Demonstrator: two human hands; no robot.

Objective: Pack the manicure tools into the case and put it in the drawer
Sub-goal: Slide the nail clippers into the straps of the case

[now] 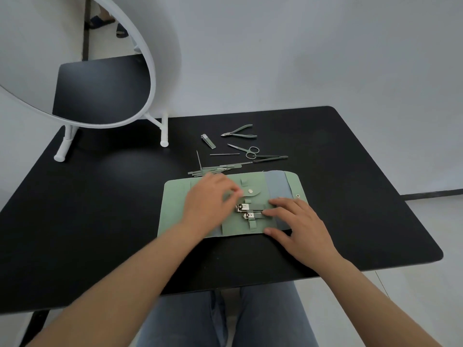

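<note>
Your R hand (298,226) lies flat on the case (175,209), fingers straight & spread, fingertips touching the right ends of two nail clippers (250,211); thumb sits at the case's near edge. Your L hand (208,204) is over the case's left-centre, fingers loosely bent toward the snap flap (251,192); blurred, can't tell if it pinches anything.

Clippers are tucked under straps mid-case, long axes running left-right, one just in front of the other, metal lever ends pointing left. Case is opened flat, green w/ grey-blue band on the right, long axis left-right, near the front-centre of the black table (350,196).

Loose tools behind the case, on the table: pile of thin files/pushers (215,170) touching the far edge, mostly left-right; tweezers (270,159) tips left; scissors (244,149) blades pointing left-back; thin rod (224,154); small clipper (208,141) diagonal; cuticle nipper (240,132) jaws left. Round white mirror (140,71) stands back-left.
</note>
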